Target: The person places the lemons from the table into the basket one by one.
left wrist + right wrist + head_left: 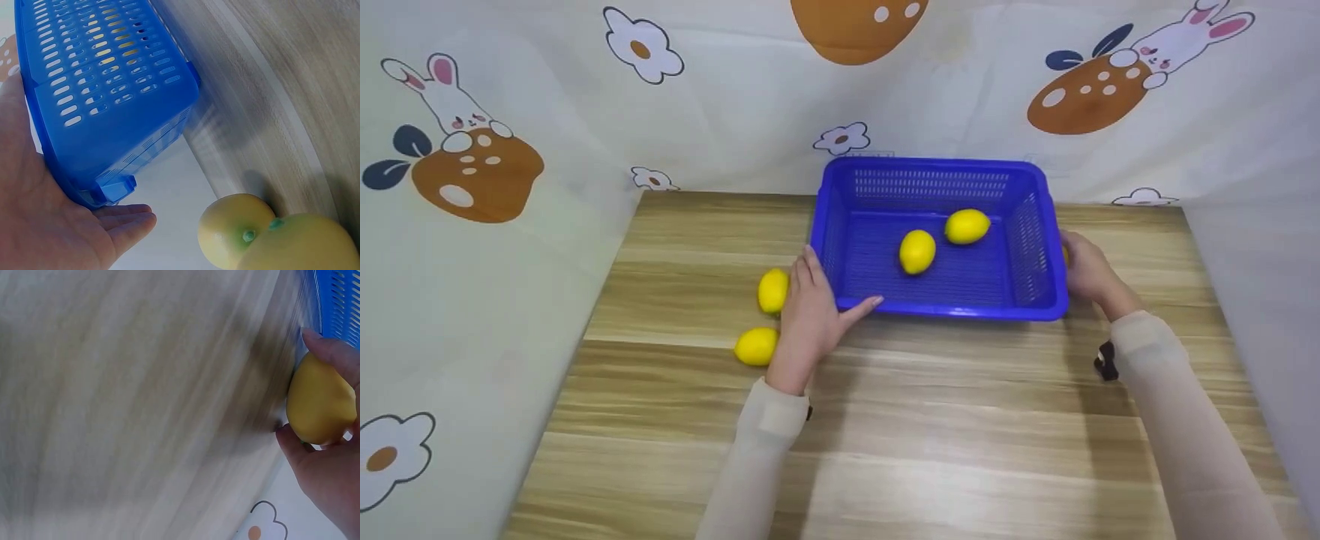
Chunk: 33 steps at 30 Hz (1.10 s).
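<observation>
A blue plastic basket (952, 308) with slotted walls is at the back of the table, with one lemon (917, 252) and another lemon (967, 226) inside it. My left hand (812, 311) is at the basket's near left corner, fingers straight along the left wall and thumb stretched across the front rim. Beyond the right wall, my right hand (1089, 271) grips a lemon (320, 402) between thumb and fingers; in the head view that lemon is mostly hidden. Just left of my left hand lie an upper lemon (773, 291) and a lower lemon (757, 346).
The wood-grain table (945, 435) runs toward me and between both forearms. A pale cloth (735, 112) printed with rabbits and flowers hangs close behind the basket and along the sides. Dark wrist gear (1106, 361) shows by the right sleeve.
</observation>
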Available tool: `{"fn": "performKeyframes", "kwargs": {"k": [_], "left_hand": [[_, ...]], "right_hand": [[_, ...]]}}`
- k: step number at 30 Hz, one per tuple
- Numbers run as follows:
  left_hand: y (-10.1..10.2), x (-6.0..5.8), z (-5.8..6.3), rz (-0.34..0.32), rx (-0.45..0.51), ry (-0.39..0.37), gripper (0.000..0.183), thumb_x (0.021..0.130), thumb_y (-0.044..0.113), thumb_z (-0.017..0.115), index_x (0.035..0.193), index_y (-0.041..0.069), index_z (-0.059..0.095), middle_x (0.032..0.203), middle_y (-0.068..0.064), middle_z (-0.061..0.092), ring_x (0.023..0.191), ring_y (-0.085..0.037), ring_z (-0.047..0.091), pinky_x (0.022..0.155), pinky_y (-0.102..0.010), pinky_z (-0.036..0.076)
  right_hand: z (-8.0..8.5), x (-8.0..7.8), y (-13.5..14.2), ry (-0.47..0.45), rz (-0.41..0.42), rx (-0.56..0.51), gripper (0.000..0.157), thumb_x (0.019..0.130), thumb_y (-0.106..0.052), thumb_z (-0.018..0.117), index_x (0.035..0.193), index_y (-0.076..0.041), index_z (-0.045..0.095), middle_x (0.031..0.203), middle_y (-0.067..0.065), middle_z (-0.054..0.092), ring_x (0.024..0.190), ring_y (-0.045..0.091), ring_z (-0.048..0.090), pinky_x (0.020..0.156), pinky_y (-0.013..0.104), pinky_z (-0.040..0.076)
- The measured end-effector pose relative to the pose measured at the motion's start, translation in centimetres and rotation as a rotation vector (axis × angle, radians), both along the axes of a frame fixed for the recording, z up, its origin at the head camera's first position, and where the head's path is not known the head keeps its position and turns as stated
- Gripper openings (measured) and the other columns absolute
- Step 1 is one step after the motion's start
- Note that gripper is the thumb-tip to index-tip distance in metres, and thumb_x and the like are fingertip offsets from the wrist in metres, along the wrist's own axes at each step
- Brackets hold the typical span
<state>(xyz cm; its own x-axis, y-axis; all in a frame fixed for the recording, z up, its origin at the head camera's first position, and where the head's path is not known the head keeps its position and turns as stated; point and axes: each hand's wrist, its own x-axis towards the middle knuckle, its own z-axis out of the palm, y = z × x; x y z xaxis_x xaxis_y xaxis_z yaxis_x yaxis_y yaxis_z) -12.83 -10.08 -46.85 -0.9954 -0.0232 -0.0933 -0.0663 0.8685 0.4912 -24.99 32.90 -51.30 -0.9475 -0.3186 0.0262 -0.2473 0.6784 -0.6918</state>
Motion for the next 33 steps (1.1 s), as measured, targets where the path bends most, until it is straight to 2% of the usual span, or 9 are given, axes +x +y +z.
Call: {"fn": "performKeyframes", "kwargs": {"k": [4, 8, 12, 19, 26, 33], "left_hand": [[0.0, 0.0, 0.0, -0.001, -0.003, 0.005, 0.135, 0.088, 0.081, 0.063, 0.165, -0.009, -0.003, 0.171, -0.035, 0.011, 0.160, -0.045, 0.017, 0.132, -0.047, 0.017], [0.1, 0.0, -0.1, -0.002, -0.008, 0.012, 0.135, 0.088, 0.081, 0.063, 0.165, -0.010, -0.002, 0.170, -0.036, 0.012, 0.160, -0.045, 0.018, 0.132, -0.047, 0.018], [0.1, 0.0, -0.1, 0.000, -0.006, 0.011, 0.135, 0.088, 0.081, 0.063, 0.165, -0.010, -0.001, 0.170, -0.035, 0.013, 0.160, -0.044, 0.019, 0.132, -0.047, 0.018], [0.0, -0.1, -0.1, 0.008, 0.000, -0.015, 0.135, 0.087, 0.082, 0.062, 0.165, -0.008, -0.002, 0.171, -0.033, 0.011, 0.161, -0.043, 0.017, 0.132, -0.046, 0.018], [0.0, -0.2, -0.3, 0.011, -0.005, -0.018, 0.136, 0.087, 0.083, 0.061, 0.166, -0.007, -0.003, 0.171, -0.034, 0.012, 0.160, -0.043, 0.018, 0.132, -0.047, 0.018], [0.0, -0.2, -0.2, 0.005, -0.011, -0.004, 0.135, 0.087, 0.082, 0.062, 0.165, -0.009, 0.000, 0.170, -0.035, 0.013, 0.160, -0.043, 0.019, 0.132, -0.047, 0.018]], "right_hand": [[-0.4, 0.3, -0.1, 0.058, -0.038, 0.019, 0.040, 0.090, 0.008, 0.065, 0.128, 0.019, 0.058, 0.126, 0.044, 0.059, 0.126, 0.061, 0.052, 0.114, 0.070, 0.036], [-0.4, 0.6, -0.2, 0.086, -0.090, 0.057, 0.041, 0.092, 0.005, 0.064, 0.128, 0.021, 0.056, 0.124, 0.046, 0.059, 0.123, 0.062, 0.053, 0.110, 0.071, 0.038], [-0.1, 1.0, 0.0, 0.066, -0.122, 0.078, 0.047, 0.090, 0.002, 0.066, 0.132, 0.020, 0.054, 0.129, 0.045, 0.057, 0.123, 0.061, 0.053, 0.109, 0.070, 0.040], [0.2, 1.2, 0.6, 0.010, -0.140, 0.098, 0.055, 0.087, -0.002, 0.071, 0.136, 0.016, 0.052, 0.129, 0.041, 0.057, 0.113, 0.054, 0.055, 0.099, 0.064, 0.044], [0.2, 1.3, 0.9, 0.018, -0.160, 0.094, 0.060, 0.086, -0.004, 0.076, 0.137, 0.016, 0.053, 0.129, 0.041, 0.058, 0.111, 0.052, 0.056, 0.097, 0.062, 0.045], [0.1, 1.5, 1.0, 0.020, -0.189, 0.102, 0.060, 0.086, -0.004, 0.075, 0.137, 0.016, 0.052, 0.129, 0.041, 0.058, 0.110, 0.051, 0.056, 0.096, 0.061, 0.045]]}}
